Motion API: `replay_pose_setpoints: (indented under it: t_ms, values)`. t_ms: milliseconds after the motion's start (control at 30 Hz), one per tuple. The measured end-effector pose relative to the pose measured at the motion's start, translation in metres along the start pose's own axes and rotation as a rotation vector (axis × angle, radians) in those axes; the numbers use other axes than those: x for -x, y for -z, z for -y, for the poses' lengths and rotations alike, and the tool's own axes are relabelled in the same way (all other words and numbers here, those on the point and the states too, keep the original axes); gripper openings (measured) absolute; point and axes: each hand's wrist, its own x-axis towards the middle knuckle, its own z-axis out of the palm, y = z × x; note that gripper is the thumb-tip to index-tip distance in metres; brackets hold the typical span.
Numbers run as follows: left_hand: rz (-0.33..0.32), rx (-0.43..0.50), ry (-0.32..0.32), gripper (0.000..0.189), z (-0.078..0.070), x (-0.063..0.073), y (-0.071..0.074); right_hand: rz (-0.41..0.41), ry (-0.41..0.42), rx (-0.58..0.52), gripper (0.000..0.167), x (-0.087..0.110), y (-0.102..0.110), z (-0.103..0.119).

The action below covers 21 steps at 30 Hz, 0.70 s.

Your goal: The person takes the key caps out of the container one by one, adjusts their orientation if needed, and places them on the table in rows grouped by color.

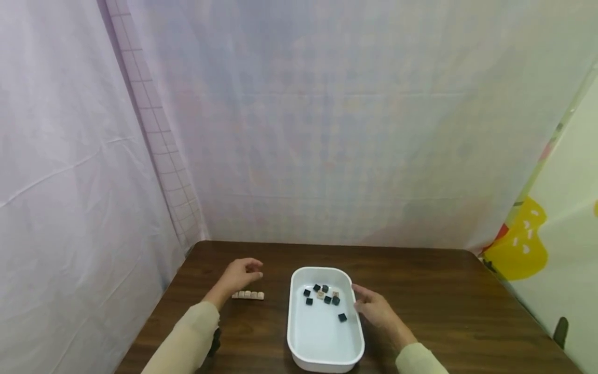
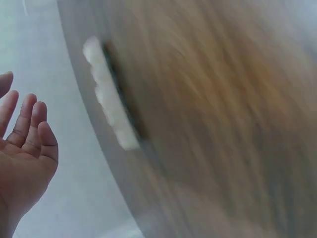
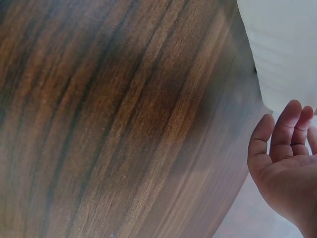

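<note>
A white rectangular tub (image 1: 322, 358) stands on the table with several small black cubes (image 1: 342, 317) and a couple of tan pieces (image 1: 320, 295) inside, mostly toward its far end. My right hand (image 1: 376, 309) is at the tub's right wall, fingers extended along its outside; in the right wrist view the fingertips are close to the white wall. To the left lies a straight row of cream cubes (image 1: 248, 295), blurred in the left wrist view. Just beyond that row hovers my left hand (image 1: 240, 275), fingers loosely bent and nothing visible in them.
The brown wooden table (image 1: 434, 301) extends to both sides of the tub. Pale cloth curtains (image 1: 327, 130) hang behind it and at the left. A light panel with a yellow shape (image 1: 518, 249) stands along the right edge.
</note>
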Motion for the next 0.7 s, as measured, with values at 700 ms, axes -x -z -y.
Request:
replay_pose_setpoints:
  t_ms: [700]
  values:
    - [0.205,0.019,-0.107,0.030,-0.085,-0.028,-0.091,-0.005,0.011,-0.006,0.058,0.001,0.000,0.001]
